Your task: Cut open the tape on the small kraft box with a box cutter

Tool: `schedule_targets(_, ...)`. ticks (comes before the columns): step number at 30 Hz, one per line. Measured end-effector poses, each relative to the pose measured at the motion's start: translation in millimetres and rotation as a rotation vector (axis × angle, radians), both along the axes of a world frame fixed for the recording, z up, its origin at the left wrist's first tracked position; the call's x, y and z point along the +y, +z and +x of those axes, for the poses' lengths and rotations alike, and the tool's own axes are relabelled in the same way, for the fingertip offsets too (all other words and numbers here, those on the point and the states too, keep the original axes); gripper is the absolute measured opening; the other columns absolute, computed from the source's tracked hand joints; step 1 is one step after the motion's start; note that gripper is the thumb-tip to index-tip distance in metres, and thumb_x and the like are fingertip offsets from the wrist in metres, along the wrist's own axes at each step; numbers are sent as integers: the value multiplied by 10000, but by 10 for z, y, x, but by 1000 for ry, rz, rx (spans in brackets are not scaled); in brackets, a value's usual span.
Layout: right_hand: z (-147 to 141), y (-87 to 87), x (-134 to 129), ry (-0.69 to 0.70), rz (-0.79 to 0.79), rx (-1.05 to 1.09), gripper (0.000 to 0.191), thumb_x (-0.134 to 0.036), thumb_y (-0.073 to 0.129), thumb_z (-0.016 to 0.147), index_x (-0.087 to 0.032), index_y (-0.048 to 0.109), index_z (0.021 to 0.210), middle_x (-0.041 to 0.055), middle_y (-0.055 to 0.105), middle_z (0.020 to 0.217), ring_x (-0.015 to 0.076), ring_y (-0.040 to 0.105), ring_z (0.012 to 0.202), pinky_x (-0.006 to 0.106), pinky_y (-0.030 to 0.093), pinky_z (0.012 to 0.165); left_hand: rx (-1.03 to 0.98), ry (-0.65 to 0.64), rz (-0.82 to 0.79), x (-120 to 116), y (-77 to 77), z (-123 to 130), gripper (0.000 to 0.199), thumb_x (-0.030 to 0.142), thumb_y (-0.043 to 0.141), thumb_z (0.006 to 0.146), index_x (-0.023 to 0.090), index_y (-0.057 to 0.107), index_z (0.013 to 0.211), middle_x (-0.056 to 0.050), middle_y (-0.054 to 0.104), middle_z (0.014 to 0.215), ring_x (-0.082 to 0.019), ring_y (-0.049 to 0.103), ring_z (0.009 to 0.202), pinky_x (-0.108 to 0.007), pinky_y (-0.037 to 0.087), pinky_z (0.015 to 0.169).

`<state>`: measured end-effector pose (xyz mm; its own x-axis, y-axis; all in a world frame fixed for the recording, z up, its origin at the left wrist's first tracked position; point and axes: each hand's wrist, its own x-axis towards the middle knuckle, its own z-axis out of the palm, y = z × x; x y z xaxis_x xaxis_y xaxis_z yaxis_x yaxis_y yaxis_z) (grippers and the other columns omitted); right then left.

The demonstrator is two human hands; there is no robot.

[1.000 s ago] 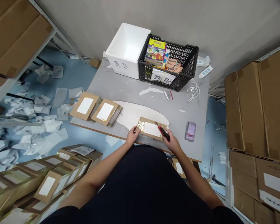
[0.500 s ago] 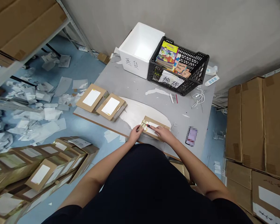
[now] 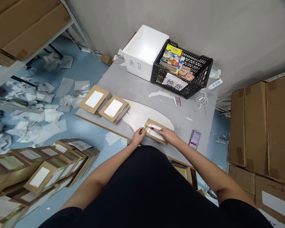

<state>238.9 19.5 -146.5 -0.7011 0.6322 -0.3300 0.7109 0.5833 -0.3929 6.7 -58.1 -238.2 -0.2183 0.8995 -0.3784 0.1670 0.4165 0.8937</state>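
A small cardboard box [image 3: 161,138] with a white label and shiny clear tape on its left end lies at the table's near edge. My left hand [image 3: 138,136] grips that taped left end, fingers closed on the box's edge. From the other side, my right hand [image 3: 168,135] rests over the label and holds a short black-and-red tool [image 3: 152,128] that looks like a box cutter. Its tip points left at the tape; whether a blade is out is too small to tell.
Two labelled boxes, a left one [image 3: 93,98] and a nearer one [image 3: 113,108], sit on the table [image 3: 137,91]. Behind stand a white foam bin [image 3: 139,66] and a black crate [image 3: 192,84] with books. A phone [image 3: 194,139] lies right. Stacked boxes [image 3: 39,177] fill the lower left.
My right hand and the tool have shifted slightly right along the box. My left hand keeps its hold on the taped end. The camera view has moved a little.
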Motion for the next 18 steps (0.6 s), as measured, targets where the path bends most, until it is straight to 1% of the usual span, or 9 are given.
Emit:
schedule_targets(4,68,-55,-20,-24,-13,31,611,-144,464,921,-440,382,1450,13,657,1005,188,601,869,264,419,814,-7,5,0,-2,-11,5,445,452,618,833,178,623,1185,-103,661,1197,-264,617,1097,-402,465,984)
schedule_targets(8,123,-79,-44,-1,16,-17,671,-97,467,898,-454,361,1456,23,646,995,197,602,874,270,425,798,9,7,-10,-2,-21,6,469,468,615,832,168,623,1193,-118,660,1192,-279,615,1094,-418,465,982)
schedule_targets(13,275,-46,-101,-23,13,-38,670,-88,497,870,-429,408,1440,40,653,968,206,605,866,265,437,758,32,14,-24,-5,-27,9,464,452,611,835,166,617,1201,-116,661,1188,-271,609,1100,-416,460,987)
schedule_targets(18,489,-2,-192,-24,46,-109,747,-10,424,832,-436,395,1445,47,654,1037,198,618,842,269,428,707,31,6,-9,-16,-42,13,447,447,603,835,171,622,1186,-105,668,1169,-264,613,1085,-407,459,985)
